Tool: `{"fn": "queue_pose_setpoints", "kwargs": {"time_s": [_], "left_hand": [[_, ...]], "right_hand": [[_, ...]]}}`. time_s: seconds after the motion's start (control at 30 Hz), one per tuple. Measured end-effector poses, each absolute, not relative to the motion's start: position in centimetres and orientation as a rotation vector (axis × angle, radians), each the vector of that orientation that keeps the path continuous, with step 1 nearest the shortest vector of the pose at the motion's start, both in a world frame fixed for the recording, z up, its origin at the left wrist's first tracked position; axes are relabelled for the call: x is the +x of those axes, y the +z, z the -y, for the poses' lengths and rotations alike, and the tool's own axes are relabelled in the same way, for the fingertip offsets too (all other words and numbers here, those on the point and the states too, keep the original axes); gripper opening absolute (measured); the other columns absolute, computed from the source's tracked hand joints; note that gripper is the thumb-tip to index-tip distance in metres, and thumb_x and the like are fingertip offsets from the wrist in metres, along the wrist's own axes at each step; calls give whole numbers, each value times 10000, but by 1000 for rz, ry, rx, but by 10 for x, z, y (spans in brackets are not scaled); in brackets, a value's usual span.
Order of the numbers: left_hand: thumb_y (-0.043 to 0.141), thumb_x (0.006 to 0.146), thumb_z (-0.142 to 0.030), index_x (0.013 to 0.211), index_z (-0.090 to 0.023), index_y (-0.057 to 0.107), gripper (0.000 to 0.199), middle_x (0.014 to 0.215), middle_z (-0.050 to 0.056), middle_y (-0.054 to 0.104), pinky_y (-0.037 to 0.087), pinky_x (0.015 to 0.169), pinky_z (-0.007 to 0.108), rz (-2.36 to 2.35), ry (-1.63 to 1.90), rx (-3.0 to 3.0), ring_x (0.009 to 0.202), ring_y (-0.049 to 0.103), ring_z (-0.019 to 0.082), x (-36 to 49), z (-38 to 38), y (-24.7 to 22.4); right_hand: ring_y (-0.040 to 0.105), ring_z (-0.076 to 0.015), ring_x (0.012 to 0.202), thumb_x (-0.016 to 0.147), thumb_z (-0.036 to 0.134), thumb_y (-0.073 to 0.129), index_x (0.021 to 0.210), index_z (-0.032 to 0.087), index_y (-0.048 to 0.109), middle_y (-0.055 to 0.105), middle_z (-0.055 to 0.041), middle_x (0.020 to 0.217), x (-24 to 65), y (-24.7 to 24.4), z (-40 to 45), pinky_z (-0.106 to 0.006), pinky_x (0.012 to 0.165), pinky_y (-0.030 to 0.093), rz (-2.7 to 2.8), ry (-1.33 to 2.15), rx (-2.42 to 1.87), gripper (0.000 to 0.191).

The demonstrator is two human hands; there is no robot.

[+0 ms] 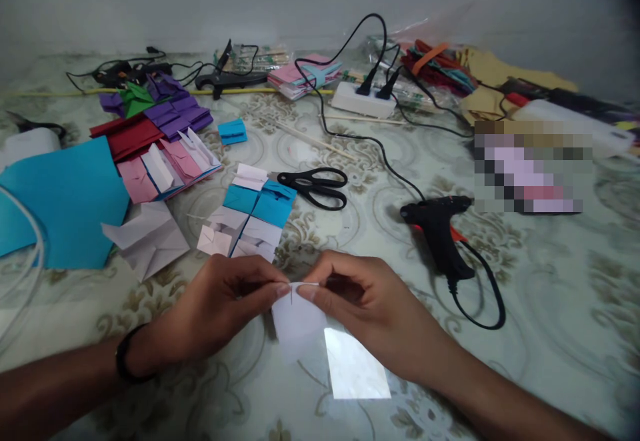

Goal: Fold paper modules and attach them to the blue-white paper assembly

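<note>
Both hands pinch the top edge of a small white piece of paper (301, 321) near the front of the table. My left hand (220, 301), with a dark band at the wrist, grips it at the upper left corner. Thumb and fingers of my right hand (370, 301) close on the same edge, a little to the right. A short dark line or slit shows between the two thumbs. Just beyond my hands lie folded blue and white paper pieces (260, 207), with black-handled scissors (320, 184) beside them.
A black glue gun (440, 234) lies at the right, its cord running to a white power strip (365, 99). Blue paper (65, 201), a folded white sheet (150, 241) and pink folded papers (170, 167) lie at the left. A bright white patch (357, 364) shows below my right hand.
</note>
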State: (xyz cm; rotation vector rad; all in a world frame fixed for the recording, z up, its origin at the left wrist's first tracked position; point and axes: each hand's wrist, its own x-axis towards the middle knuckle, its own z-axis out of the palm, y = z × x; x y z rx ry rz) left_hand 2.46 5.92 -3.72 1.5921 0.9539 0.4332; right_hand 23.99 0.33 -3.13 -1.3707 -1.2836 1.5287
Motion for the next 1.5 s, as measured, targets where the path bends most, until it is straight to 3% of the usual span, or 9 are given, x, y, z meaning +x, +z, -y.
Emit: {"fn": "queue_pose_setpoints", "kwargs": {"time_s": [0.43, 0.73, 0.83, 0.9, 1.0, 1.1, 1.23, 1.5], "left_hand": [[702, 946, -329, 861, -207, 820, 190, 786, 25, 795, 520, 595, 228, -941, 448, 1544, 684, 689, 162, 21, -59, -34], [759, 910, -317, 917, -175, 825, 157, 862, 31, 801, 530, 674, 226, -896, 425, 1475, 774, 698, 160, 26, -61, -42], [755, 912, -282, 895, -179, 799, 114, 860, 27, 789, 523, 680, 221, -889, 483, 1442, 780, 688, 147, 26, -63, -45], [757, 920, -285, 924, -183, 767, 103, 850, 19, 772, 512, 653, 211, -877, 547, 1381, 762, 675, 137, 26, -65, -47], [777, 922, -292, 1026, -204, 731, 144, 822, -5, 739, 495, 626, 197, -866, 639, 1322, 730, 654, 122, 24, -66, -51], [753, 941, -242, 985, -209, 760, 56, 856, -2, 742, 509, 686, 197, -825, 681, 1359, 776, 653, 115, 22, -67, -52], [759, 922, -196, 934, -191, 793, 36, 841, 6, 734, 493, 658, 188, -780, 615, 1311, 746, 632, 108, 21, -66, -49], [803, 871, -148, 968, -209, 789, 115, 839, -13, 700, 477, 618, 161, -699, 586, 1206, 722, 627, 91, 23, -63, -48]], "right_hand": [[583, -127, 678, 994, 365, 641, 855, 186, 699, 677, -4, 754, 240, -34, -4, -231, 592, 443, 1300, 1533, -1362, 234], [546, -118, 624, 999, 320, 618, 830, 189, 676, 644, 13, 700, 238, -37, -1, -231, 543, 409, 1477, 1398, -1448, 223], [630, -125, 774, 1020, 248, 599, 1097, 222, 672, 684, 7, 876, 245, -34, -2, -222, 661, 504, 1569, 1311, -1339, 109], [662, -133, 974, 998, 150, 595, 1220, 258, 657, 680, -18, 1105, 253, -31, -5, -236, 826, 553, 1680, 1288, -1212, 254], [637, -148, 1156, 929, 48, 644, 1177, 260, 727, 621, -36, 1299, 263, -26, -11, -252, 969, 537, 1854, 1340, -1074, 337], [657, -136, 1075, 908, 68, 746, 1130, 236, 790, 665, -29, 1158, 266, -26, -16, -232, 931, 522, 1897, 1364, -1012, 281], [649, -99, 830, 915, 173, 818, 1050, 201, 841, 684, -4, 913, 265, -33, -19, -197, 710, 496, 1831, 1377, -955, 140], [612, -86, 692, 866, 191, 873, 990, 195, 867, 700, 3, 788, 266, -40, -20, -198, 589, 448, 1787, 1375, -877, 125]]}}
